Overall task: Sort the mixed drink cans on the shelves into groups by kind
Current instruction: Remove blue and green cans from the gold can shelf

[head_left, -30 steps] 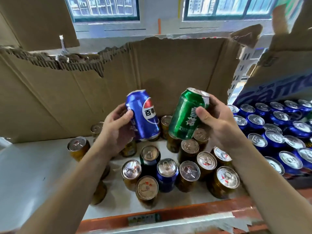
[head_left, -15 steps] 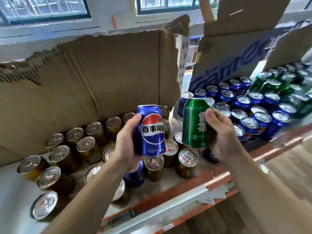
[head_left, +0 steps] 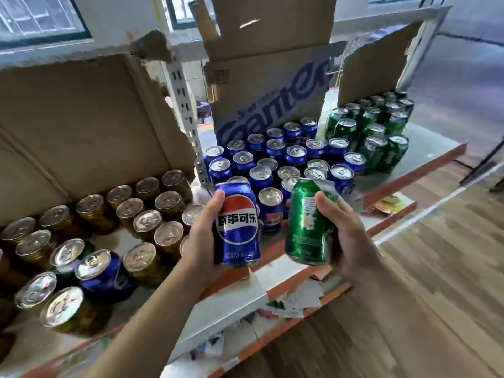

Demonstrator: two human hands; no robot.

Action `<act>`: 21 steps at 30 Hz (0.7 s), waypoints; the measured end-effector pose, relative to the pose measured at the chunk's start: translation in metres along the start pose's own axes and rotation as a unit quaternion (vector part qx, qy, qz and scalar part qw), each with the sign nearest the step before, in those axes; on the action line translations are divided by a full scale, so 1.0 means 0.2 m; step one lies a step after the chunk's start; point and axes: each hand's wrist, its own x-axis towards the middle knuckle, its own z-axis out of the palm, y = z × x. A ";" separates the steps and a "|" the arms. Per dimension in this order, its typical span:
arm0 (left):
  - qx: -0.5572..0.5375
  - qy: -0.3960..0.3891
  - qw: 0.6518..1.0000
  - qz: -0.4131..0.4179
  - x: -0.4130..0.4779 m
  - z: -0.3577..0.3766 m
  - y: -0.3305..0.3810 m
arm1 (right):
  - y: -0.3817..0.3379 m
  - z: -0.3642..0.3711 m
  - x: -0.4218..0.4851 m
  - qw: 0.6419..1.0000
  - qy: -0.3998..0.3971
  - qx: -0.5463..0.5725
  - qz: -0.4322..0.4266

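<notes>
Here we wrap left hand (head_left: 202,242) grip round blue Pepsi can (head_left: 238,227), upright; right hand (head_left: 350,236) grip curls round green can (head_left: 305,227), tilted slightly. Both above shelf (head_left: 234,302) front edge, near blue can group (head_left: 275,159).

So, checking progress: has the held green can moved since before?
Yes: green can went right, from over the gold cans to the blue cans.

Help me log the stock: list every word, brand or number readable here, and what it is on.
"百事可乐": on the blue can, in the left hand's grip.
Small print under it: too small to read.
White characters on the green can, in the right hand: blurred, unreadable.
Blue lettering on the cardboard box: blurred and partly hidden, unreadable.
Loose paper tags: too small to read.
</notes>
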 end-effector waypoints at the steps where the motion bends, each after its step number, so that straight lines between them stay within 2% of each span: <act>1: -0.002 0.001 1.000 0.004 -0.01 0.05 -0.03 | -0.02 -0.05 -0.01 1.000 0.006 -0.006 0.002; 7: 0.010 -0.016 1.000 -0.009 -0.05 0.29 -0.20 | -0.16 -0.31 -0.09 0.999 0.025 0.034 -0.006; 14: 0.045 -0.031 0.998 -0.018 0.11 0.48 -0.23 | -0.26 -0.50 -0.03 0.998 0.044 -0.036 -0.009; 21: 0.098 -0.060 0.993 0.003 0.43 0.66 -0.20 | -0.42 -0.65 0.23 0.995 0.062 -0.068 -0.029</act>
